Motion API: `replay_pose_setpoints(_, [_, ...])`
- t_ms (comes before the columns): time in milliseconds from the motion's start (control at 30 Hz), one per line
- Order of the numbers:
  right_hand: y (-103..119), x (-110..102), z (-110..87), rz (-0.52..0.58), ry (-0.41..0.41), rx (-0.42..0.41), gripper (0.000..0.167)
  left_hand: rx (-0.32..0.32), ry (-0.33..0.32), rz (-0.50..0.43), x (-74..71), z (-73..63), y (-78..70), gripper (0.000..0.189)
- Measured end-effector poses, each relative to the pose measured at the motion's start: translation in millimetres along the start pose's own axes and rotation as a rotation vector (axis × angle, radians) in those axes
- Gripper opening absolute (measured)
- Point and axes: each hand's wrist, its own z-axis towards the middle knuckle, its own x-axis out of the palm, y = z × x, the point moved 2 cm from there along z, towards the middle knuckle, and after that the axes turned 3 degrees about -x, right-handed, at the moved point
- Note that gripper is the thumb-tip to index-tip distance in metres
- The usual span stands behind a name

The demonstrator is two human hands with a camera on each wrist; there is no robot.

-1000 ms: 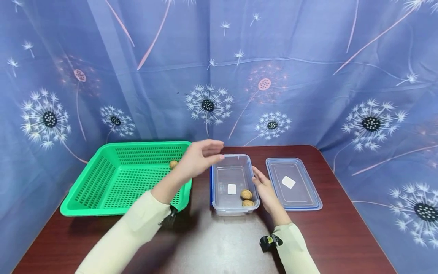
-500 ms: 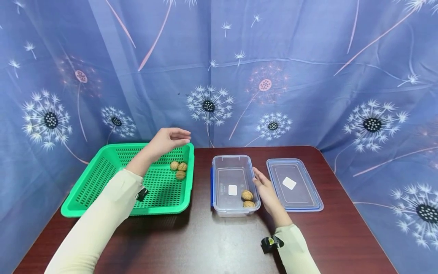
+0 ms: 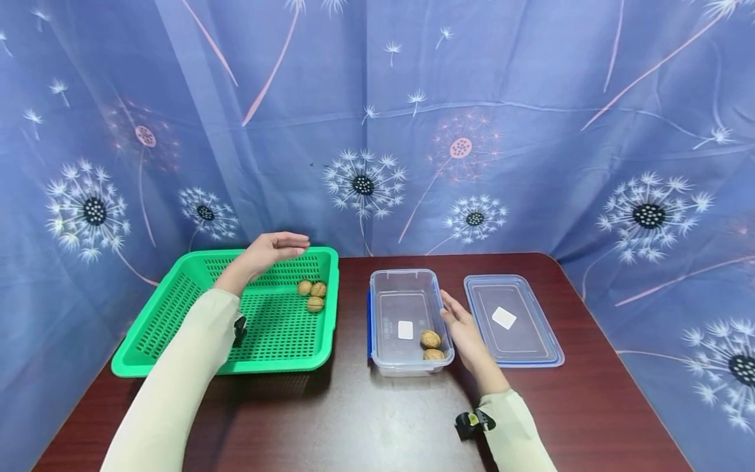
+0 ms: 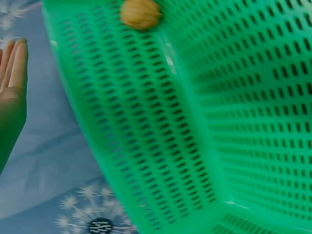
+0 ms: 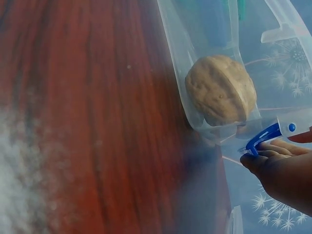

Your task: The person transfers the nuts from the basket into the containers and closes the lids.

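My left hand (image 3: 264,255) hovers over the back of the green basket (image 3: 282,367), its fingers extended and nothing in it. Three walnuts (image 3: 315,304) lie in the basket's right part; the left wrist view shows one walnut (image 4: 140,13), blurred. My right hand (image 3: 466,333) rests with fairly straight fingers against the right side of a clear plastic container (image 3: 386,362). Two walnuts (image 3: 430,339) sit in that container's front right corner. In the right wrist view, my right hand (image 5: 287,170) is beside a blue clip (image 5: 263,138) on the container, and a walnut (image 5: 222,90) shows inside.
A clear lid (image 3: 510,341) with blue edging and a white label lies right of the container. Everything stands on a dark red wooden table (image 3: 354,426). Behind it hangs a blue curtain (image 3: 283,177) with a dandelion print.
My left hand has moved left from beside the container to above the basket, then slightly down, uncovering the walnuts there. My right hand has stayed at the container's side.
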Motion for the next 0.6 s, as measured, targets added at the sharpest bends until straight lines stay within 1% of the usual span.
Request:
replay_pose_setpoints(100, [1, -2, -1.6, 0.001, -0.003, -0.002, 0.048, -0.012, 0.037, -0.010, -0.9, 6.0, 14.2, 0.046])
replay_pose_setpoints(167, [2, -3, -2.8, -0.001, -0.002, -0.003, 0.048, -0.022, 0.058, 0.007, -1.3, 9.1, 22.3, 0.045])
replay_pose_setpoints(267, [4, -2, -4.2, 0.000, 0.006, 0.000, 0.048, -0.046, 0.078, 0.030, -1.6, 11.1, 30.6, 0.043])
replay_pose_setpoints(400, [6, 0, -4.6, 0.004, 0.015, -0.001, 0.049, -0.086, 0.088, 0.110, -0.4, 10.7, 38.0, 0.041])
replay_pose_setpoints(500, [5, 1, -3.8, 0.000, 0.011, 0.002, 0.049, -0.116, 0.086, 0.190, 1.8, 11.1, 45.0, 0.040])
replay_pose_setpoints(600, [3, 2, -2.9, -0.004, 0.004, 0.011, 0.048, -0.140, 0.081, 0.242, 4.0, 10.4, 53.1, 0.039])
